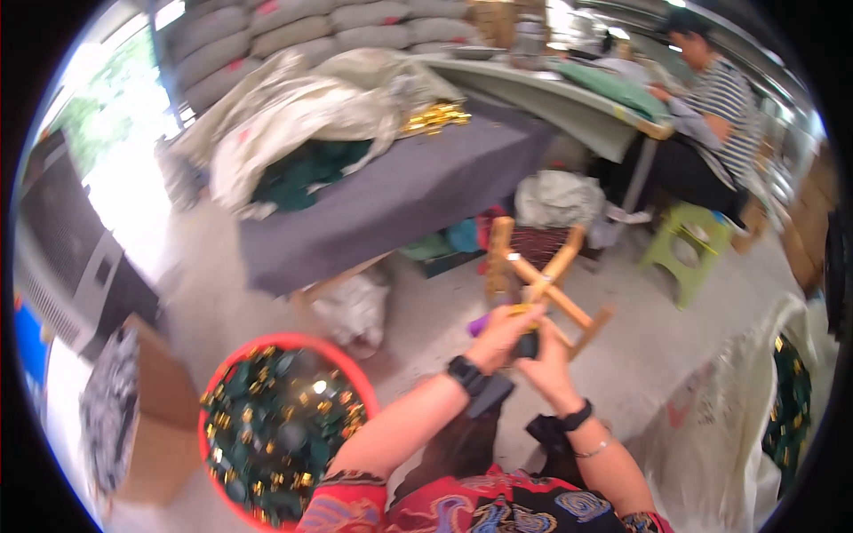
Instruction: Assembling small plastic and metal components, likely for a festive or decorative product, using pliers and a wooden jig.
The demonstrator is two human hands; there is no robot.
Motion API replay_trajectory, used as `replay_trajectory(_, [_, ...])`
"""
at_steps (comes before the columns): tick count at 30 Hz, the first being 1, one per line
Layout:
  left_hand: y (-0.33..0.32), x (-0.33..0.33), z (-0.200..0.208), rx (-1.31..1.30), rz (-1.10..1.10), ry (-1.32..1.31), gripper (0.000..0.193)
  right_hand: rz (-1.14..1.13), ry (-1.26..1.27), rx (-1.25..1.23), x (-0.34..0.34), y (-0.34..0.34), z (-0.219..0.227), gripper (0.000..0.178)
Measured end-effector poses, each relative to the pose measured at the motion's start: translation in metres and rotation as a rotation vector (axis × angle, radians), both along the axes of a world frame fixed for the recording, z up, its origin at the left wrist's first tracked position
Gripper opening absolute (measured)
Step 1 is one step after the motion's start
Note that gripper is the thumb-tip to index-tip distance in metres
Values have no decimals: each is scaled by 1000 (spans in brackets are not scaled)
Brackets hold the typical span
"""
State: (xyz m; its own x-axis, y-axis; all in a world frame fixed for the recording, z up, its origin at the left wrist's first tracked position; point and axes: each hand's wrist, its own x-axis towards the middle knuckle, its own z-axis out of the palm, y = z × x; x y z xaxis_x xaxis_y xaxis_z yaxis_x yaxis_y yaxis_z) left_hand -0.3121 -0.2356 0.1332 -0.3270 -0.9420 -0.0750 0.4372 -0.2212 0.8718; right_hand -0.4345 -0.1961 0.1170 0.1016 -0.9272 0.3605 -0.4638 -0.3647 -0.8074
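My left hand [505, 340] and my right hand [544, 366] are close together in front of me, with the fingers of both curled in. A small dark green piece [527, 345] shows between them, with a yellow-gold bit [522, 310] along the left fingers. Motion smears both pieces, so their exact kind is unclear. Just beyond my hands stands a wooden frame with crossed legs [546, 280]. Something purple [479, 325] sticks out beside my left hand. To my left, a red basin [360, 377] holds many dark green pieces with gold bits [284, 431].
A grey-covered table [400, 200] carries a white sack [293, 115] of green cloth and a gold pile [435, 118]. A cardboard box [164, 417] stands left, a white sack [711, 426] right. A person [724, 115] sits at another table, near a green stool [689, 244].
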Motion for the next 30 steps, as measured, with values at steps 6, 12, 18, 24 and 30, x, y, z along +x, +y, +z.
replay_trajectory(6, [-3, -20, 13, -58, -17, 11, 41, 81, -648, 443, -23, 10, 32, 29])
replay_trajectory(12, [-1, -16, 4, -85, 75, 83, 30, 156, -792, 420, -25, 10, 24, 43])
replay_trajectory(18, [-13, -18, -8, -481, 394, -608, 18, 273, -775, 245, -38, 20, 31, 60])
replay_trajectory(24, [9, -10, 17, -502, -48, -496, 14, 356, -810, 317, -49, 13, 19, 59])
replay_trajectory(30, [11, -2, 18, -562, -6, -640, 21, 273, -806, 313, -38, 19, 26, 58])
